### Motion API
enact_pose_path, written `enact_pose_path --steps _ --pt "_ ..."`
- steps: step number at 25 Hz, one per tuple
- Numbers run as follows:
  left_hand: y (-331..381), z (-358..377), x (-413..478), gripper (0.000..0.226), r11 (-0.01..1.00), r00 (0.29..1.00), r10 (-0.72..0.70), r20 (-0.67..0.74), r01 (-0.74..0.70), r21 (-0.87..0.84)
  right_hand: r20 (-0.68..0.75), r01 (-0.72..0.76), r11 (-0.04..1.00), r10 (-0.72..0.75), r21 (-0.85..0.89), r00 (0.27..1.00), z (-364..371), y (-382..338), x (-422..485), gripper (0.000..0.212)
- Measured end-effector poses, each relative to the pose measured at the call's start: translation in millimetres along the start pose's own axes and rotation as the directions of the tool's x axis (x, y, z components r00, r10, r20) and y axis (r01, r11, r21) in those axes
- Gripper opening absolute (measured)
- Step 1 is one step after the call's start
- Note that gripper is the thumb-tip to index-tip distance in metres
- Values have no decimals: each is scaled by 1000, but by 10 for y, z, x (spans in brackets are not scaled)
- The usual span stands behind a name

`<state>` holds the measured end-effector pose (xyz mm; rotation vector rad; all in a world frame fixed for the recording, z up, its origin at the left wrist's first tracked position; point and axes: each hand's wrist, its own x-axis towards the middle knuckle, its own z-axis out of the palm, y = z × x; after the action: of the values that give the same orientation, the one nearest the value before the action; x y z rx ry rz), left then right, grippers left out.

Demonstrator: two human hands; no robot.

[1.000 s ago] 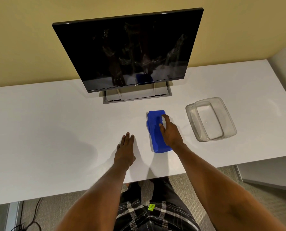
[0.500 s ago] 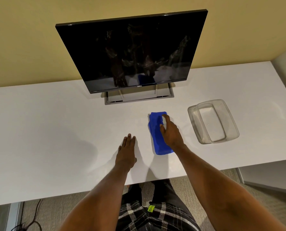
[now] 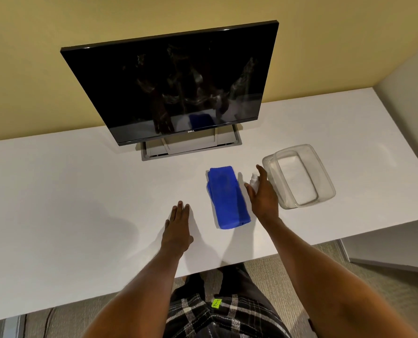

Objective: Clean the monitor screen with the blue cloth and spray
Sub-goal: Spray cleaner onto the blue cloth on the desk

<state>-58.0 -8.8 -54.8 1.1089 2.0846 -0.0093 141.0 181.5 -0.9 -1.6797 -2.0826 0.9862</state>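
Note:
A dark monitor (image 3: 178, 86) stands on its grey base at the back of the white desk (image 3: 69, 191), its screen streaked with smudges. A folded blue cloth (image 3: 227, 198) lies flat in front of it, with neither hand touching it. Just right of the cloth stands a small white spray bottle (image 3: 254, 181), mostly hidden by my right hand (image 3: 261, 193), whose thumb and fingers close round it. My left hand (image 3: 178, 225) rests flat on the desk to the left of the cloth, fingers straight.
A clear plastic tub (image 3: 298, 175) sits right of the bottle, close to my right hand. A grey wall or cabinet side closes the desk's right end. The desk's front edge runs just under my forearms.
My right hand left the blue cloth and moved right to the spray bottle, which now shows between thumb and fingers. The left hand stayed put. The view shifted slightly.

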Motion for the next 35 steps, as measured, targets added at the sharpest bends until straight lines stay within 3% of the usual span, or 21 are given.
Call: enact_pose_path --steps 6,12,17,26,29,32,35 --pt "-6 -6 1 107 1000 1000 8 8 -8 3 -93 -76 997 78 25 993 -106 140 -6 35" --pt "-11 4 8 107 1000 1000 12 14 -12 13 -128 -127 983 145 134 981 -119 212 -25 27" --pt "-21 -9 14 107 1000 1000 25 10 -25 11 -140 -167 963 199 213 970 -93 252 -67 28" --pt "-44 -20 -11 106 999 999 40 20 -40 26 -131 -203 928 253 313 959 -70 297 -151 47" --pt "-36 -28 -34 105 999 999 40 14 -40 34 -162 -237 940 281 243 946 -20 327 -318 57" --pt "-31 -27 -57 103 997 999 47 -2 -47 54 -240 -319 948 310 4 920 96 371 -611 39" --pt "-29 3 -91 96 997 998 48 -36 -45 64 -117 -172 971 154 -165 981 261 301 -794 25"
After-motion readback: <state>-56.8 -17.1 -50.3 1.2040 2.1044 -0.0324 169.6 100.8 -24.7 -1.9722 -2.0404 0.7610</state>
